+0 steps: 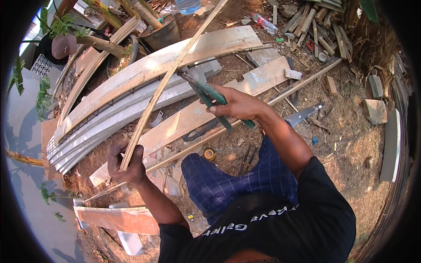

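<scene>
My left hand (126,162) is closed round the lower end of a long thin wooden strip (160,92), which slants up and away to the right. In my right hand (239,103) is a pair of pliers (202,87) with green handles. The dark jaws are at the strip's right edge, about midway along it; whether they grip anything there I cannot tell. Beneath the strip lies a curved wooden board (131,72) on top of several curved pale panels (96,131), with dark metal mesh showing between them.
A long plank (175,125) and a thin batten (302,85) cross the ground before my knees. Nearby are a handsaw (302,115) and a yellow tape measure (209,154). Scrap wood (324,26) is piled far right; a plant pot (162,35) stands far left.
</scene>
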Tool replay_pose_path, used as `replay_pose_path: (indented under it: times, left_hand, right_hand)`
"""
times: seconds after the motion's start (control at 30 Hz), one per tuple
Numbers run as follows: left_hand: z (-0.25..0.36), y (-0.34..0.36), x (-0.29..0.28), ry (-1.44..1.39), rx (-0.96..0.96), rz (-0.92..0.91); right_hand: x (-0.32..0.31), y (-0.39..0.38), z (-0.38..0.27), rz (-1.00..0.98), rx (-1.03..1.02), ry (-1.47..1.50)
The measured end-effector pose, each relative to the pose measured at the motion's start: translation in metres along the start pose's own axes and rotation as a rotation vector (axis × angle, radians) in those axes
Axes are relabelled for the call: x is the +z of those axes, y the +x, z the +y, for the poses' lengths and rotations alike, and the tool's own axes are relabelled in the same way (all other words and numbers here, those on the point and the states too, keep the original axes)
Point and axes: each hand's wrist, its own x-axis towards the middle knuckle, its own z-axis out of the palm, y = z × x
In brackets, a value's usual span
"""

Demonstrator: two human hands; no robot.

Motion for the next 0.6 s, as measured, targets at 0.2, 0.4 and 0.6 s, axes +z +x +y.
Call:
replay_pose_path:
  times: [0.2,0.4,0.6]
  left_hand:
    - [0.006,-0.003,0.008,-0.098,-0.112,0.106]
    - [-0.004,-0.002,0.014,-0.118,-0.187,0.196]
    - [-0.021,0.006,0.000,0.054,-0.281,0.298]
  right_hand:
    - [-0.007,0.013,0.005,-0.059,-0.009,0.022]
    - [0.015,-0.026,0.043,-0.385,0.199,0.885]
    - [0.024,-0.123,0.072,-0.108,0.294,0.116]
